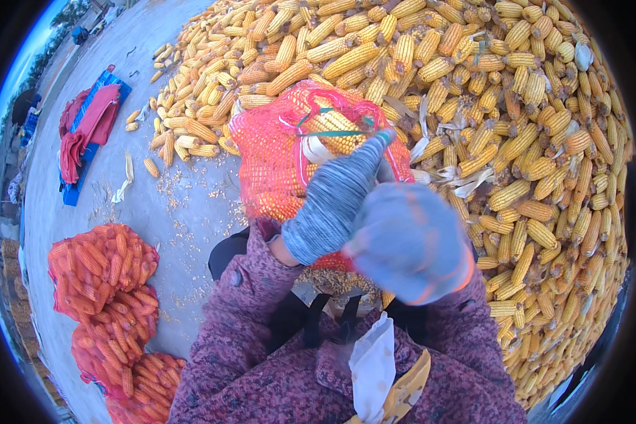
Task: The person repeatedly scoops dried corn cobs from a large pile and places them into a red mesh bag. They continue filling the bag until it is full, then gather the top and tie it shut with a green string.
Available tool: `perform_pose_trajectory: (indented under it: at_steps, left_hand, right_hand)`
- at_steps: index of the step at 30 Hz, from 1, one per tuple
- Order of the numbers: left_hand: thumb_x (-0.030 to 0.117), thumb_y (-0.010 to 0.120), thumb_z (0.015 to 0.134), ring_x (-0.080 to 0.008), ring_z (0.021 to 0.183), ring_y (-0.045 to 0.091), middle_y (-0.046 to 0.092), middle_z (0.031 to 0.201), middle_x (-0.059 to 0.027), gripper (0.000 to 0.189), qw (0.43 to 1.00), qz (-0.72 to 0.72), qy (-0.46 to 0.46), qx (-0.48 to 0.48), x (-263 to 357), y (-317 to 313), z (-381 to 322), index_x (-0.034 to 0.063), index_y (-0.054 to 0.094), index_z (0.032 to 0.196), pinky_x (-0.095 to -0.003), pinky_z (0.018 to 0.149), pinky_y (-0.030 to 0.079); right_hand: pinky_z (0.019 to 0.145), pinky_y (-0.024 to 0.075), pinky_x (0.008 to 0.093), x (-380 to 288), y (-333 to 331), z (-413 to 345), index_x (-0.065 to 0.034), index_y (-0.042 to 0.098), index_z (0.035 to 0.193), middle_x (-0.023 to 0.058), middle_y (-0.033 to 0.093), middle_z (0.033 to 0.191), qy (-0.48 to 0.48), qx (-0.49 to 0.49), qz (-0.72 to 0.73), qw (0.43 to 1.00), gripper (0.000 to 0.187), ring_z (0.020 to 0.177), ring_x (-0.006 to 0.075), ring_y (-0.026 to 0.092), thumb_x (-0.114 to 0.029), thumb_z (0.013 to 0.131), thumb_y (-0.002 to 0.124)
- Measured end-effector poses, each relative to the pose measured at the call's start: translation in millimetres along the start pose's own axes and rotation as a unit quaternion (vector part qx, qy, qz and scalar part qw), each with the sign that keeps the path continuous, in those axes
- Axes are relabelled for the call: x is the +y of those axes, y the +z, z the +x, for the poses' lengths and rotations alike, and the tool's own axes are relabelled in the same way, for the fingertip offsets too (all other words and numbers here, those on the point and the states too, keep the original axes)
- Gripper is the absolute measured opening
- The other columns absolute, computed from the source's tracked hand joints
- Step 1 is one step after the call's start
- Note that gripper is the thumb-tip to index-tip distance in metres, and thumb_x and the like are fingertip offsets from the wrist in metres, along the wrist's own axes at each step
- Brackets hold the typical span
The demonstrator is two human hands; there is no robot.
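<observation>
A red mesh bag point(265, 153) filled with yellow corn cobs stands in front of me, its mouth gathered loosely but gaping over the cobs. Across that mouth runs a green cord point(339, 133). My left hand point(331, 204), in a grey knitted glove, is closed at the bag's near rim, with the cord leading to its fingertips. Close against it on the right is my right hand point(411, 241), gloved in grey with orange streaks and blurred by motion. Its fingers are hidden, and whether it grips anything is unclear.
A large heap of bare corn cobs point(530, 159) spreads ahead and right. Filled red mesh bags point(108, 312) lie at lower left. Folded red mesh point(93, 119) rests on a blue board point(74, 185). Loose kernels point(183, 196) and a dry husk point(124, 180) litter the concrete.
</observation>
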State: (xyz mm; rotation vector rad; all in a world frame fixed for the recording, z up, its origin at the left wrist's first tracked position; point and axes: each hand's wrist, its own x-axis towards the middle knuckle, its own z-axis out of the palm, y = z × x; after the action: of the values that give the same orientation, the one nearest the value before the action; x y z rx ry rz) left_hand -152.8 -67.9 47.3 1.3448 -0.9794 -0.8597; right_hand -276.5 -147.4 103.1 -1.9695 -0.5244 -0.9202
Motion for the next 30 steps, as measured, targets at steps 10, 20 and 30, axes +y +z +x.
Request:
perform_pose_trajectory:
  at_steps: [10, 20, 30]
  left_hand:
    - [0.006, 0.051, 0.091, -0.0122, 0.075, 0.058, 0.060, 0.085, -0.0066, 0.017, 0.989, 0.005, -0.002, 0.145, 1, -19, 13, -0.0007, 0.057, 0.106, -0.0244, 0.066, 0.050]
    - [0.013, 0.055, 0.091, -0.0254, 0.089, 0.059, 0.060, 0.094, -0.0120, 0.013, 0.963, 0.103, 0.153, 0.198, -15, -3, 23, 0.0025, 0.057, 0.099, -0.0351, 0.079, 0.047]
    - [0.050, 0.073, 0.069, -0.0306, 0.074, 0.062, 0.061, 0.075, -0.0162, 0.053, 0.970, 0.170, 0.025, 0.170, 22, -25, 16, 0.0029, 0.060, 0.088, -0.0399, 0.067, 0.048]
  right_hand:
    - [0.088, 0.0438, 0.0445, 51, -42, 1, 0.0007, 0.056, 0.111, 0.0167, 0.059, 0.110, 0.064, -0.022, -0.272, 0.960, 0.042, 0.101, 0.0365, 0.056, -0.010, 0.072, 0.068]
    - [0.086, 0.0430, 0.0461, 87, -22, -45, 0.0049, 0.056, 0.107, 0.0226, 0.056, 0.106, 0.118, -0.107, -0.257, 0.953, 0.040, 0.100, 0.0422, 0.052, -0.012, 0.072, 0.066]
    - [0.099, 0.0377, 0.0368, 111, -41, -79, -0.0020, 0.054, 0.115, 0.0109, 0.057, 0.111, 0.329, 0.204, 0.154, 0.909, 0.032, 0.109, 0.0239, 0.052, -0.026, 0.095, 0.051]
